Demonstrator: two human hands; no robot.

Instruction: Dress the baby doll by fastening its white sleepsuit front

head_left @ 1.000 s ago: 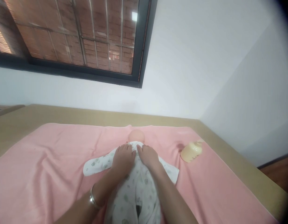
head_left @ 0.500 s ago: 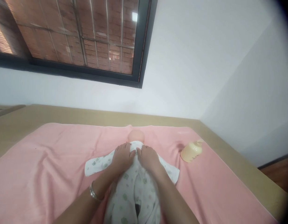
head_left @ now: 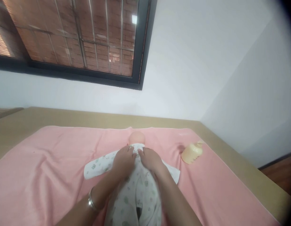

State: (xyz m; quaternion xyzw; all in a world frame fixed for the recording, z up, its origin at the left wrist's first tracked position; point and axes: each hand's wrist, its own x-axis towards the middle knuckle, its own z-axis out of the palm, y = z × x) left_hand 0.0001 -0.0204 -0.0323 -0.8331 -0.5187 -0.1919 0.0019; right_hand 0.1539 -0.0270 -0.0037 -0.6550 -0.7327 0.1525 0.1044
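A doll lies on its back, its smooth bald head (head_left: pixel 137 138) at the far end. It wears a white baby romper (head_left: pixel 126 201) with small green and grey prints, the sleeves spread out to both sides. My left hand (head_left: pixel 124 160) is at the upper chest, fingers curled on the fabric just below the neckline. Close beside it, my right hand (head_left: pixel 151 160) grips the other side of the front, its thumb near the middle. The romper's front shows a lengthwise gap with a dark spot low down. A silver bracelet (head_left: pixel 90 199) circles my left wrist.
A pink blanket (head_left: pixel 58 157) with folds at the left lies under the doll, on a light wooden surface (head_left: pixel 89 115). A cream baby bottle (head_left: pixel 192 153) lies tilted to the right. White walls and a dark-framed window (head_left: pixel 89 75) stand behind.
My left hand has turned slightly and its fingers have curled in more at the neckline. My right hand stays almost in place. The view has shifted a little.
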